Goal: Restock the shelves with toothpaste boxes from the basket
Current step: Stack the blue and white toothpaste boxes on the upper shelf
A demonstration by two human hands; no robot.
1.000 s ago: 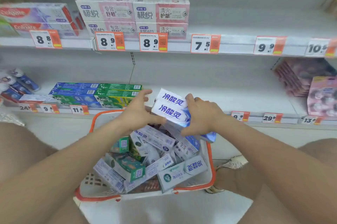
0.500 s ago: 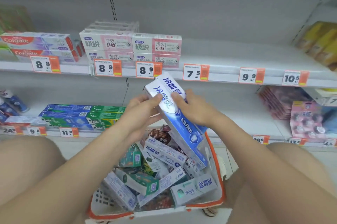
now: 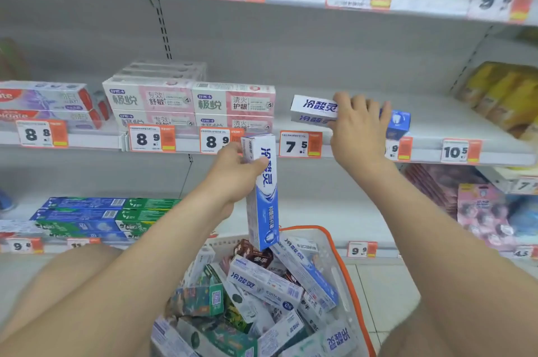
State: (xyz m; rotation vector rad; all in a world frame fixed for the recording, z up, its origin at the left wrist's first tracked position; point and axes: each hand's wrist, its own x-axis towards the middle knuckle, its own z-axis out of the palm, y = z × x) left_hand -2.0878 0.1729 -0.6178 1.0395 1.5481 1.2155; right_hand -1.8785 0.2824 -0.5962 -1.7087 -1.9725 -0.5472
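My right hand [image 3: 359, 126] grips a white-and-blue toothpaste box [image 3: 314, 110] lying lengthwise on the middle shelf [image 3: 343, 153], above the 7.5 price tag [image 3: 300, 145]. My left hand [image 3: 233, 176] holds a second box of the same kind [image 3: 263, 199] upright by its upper part, in front of the shelf edge and above the basket. The white basket with an orange rim [image 3: 340, 263] stands below, filled with several toothpaste boxes [image 3: 265, 284] in blue, white, green and brown.
Pink-and-white boxes [image 3: 189, 100] are stacked on the middle shelf to the left of the placed box, with Colgate boxes [image 3: 46, 103] further left. Yellow packs [image 3: 506, 94] stand at the right. Green-and-blue boxes [image 3: 96, 215] lie on the lower shelf. My knees flank the basket.
The two boxes, held together over the basket before, have been split. My right hand carried one up and right onto the middle shelf. My left hand keeps the other upright. The view tilted upward.
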